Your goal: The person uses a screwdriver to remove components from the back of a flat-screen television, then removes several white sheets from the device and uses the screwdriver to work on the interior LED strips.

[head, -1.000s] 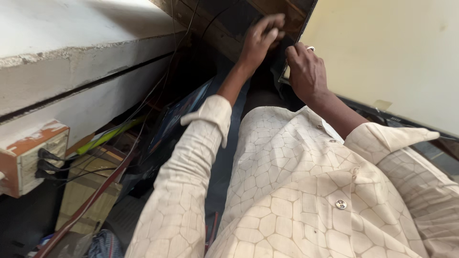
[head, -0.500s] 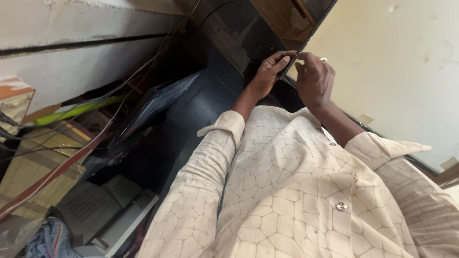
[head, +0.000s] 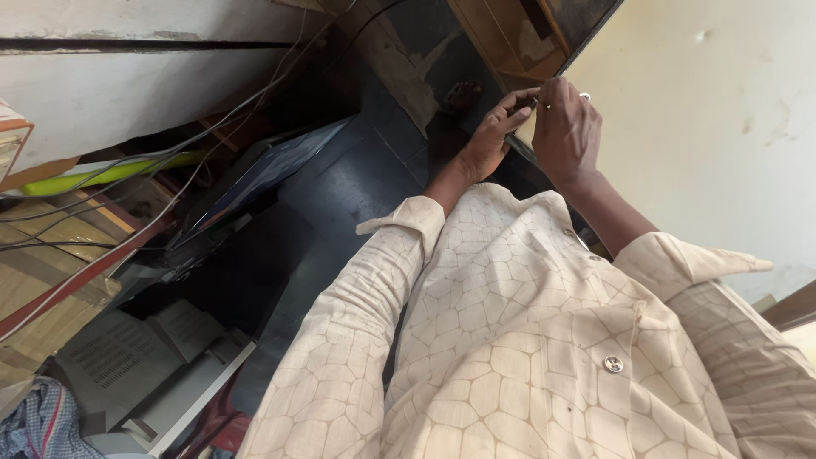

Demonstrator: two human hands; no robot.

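Both hands meet at the far edge of a large dark panel that leans against the wall. The left hand rests its fingers on the panel's edge; the right hand pinches something small there, too small to identify. Cables trail at left.

- The left hand rests its fingers on the dark glossy panel, right at its edge.
- The right hand, a ring on one finger, pinches something small at that same edge; what it is cannot be told.
- Both sleeves of the cream patterned shirt are rolled back.
- Loose cables and a yellow-green tube lie to the left, with a white plastic casing below them.
- A cream wall stands to the right.
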